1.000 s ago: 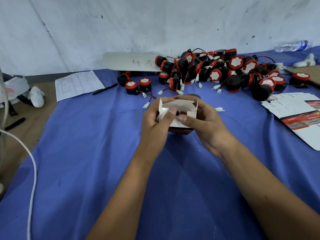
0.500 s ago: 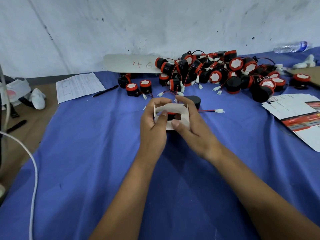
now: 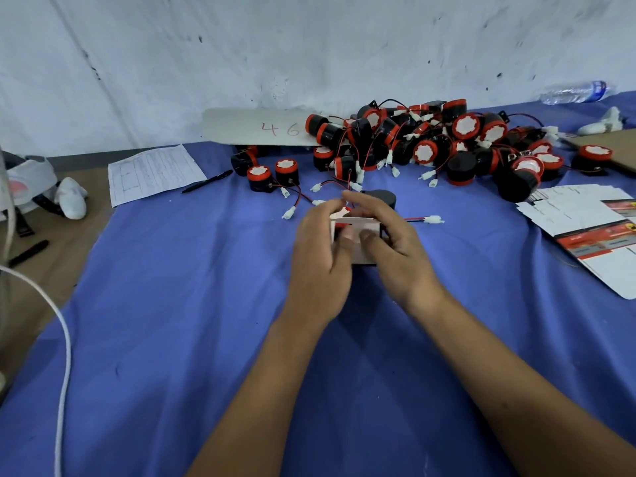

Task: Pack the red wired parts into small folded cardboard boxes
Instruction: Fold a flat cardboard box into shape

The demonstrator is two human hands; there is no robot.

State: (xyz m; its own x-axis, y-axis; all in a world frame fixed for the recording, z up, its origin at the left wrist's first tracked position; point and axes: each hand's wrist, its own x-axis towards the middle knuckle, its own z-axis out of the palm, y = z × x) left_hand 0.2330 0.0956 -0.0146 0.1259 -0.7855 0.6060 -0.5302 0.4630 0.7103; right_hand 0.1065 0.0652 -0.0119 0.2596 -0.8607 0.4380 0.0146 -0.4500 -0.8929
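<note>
Both hands' grip (image 3: pixel 358 242) clasps a small box (image 3: pixel 361 232) over blue cloth (image 3: pixel 172 339) below a scuffed white wall (image 3: pixel 309 46).

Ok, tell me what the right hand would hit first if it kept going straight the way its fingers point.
Probably the left hand: the right hand points left and away across the small box both hold. Depth is unclear.

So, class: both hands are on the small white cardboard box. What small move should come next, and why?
Probably press the top flap down and tuck it in. The left hand and right hand both grip the small white cardboard box above the blue cloth; a bit of red shows at its upper left corner, so it looks loaded but not fully shut.
</note>
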